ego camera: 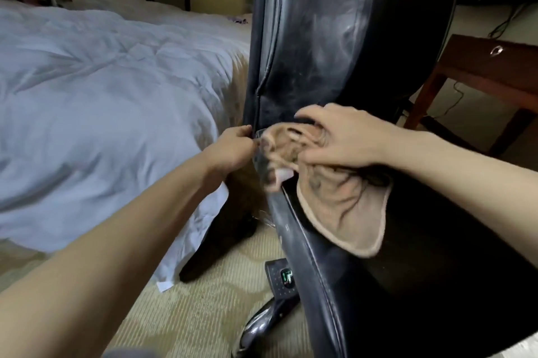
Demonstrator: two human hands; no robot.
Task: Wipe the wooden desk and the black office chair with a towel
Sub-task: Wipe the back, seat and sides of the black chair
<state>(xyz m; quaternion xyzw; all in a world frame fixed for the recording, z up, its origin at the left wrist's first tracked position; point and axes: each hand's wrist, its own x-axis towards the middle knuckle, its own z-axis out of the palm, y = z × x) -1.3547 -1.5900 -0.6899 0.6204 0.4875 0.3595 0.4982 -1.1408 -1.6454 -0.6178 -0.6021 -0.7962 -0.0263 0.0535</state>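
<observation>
Fingers (308,114) of our right hand (343,136) are bent and dug into the towel (346,206), gripping a bunched fold of the beige cloth. We press it against the black office chair (320,37) right where the foot of the backrest meets the rear of the seat (436,285). The thumb lies along the lower side of the bunch. From under our palm the rest of the towel spills forward and lies loose on the rear left part of the seat, its hemmed edge curving close to the seat's left rim.

Our left hand (233,145) is clenched on the chair too, clasping the left edge of the backrest at its bottom corner, just beside the bunched end of the towel. The backrest stands upright in front of us, its black leather showing pale smears.

Well apart from the towel, the wooden desk (480,66) stands behind the chair's right side, with dark cables (503,23) hanging behind it. Left of the chair lies a bed with a rumpled white duvet (102,81), whose corner hangs down to the carpet (189,314). A shiny chrome leg (262,325) of the chair's base shows under the seat's left rim.
</observation>
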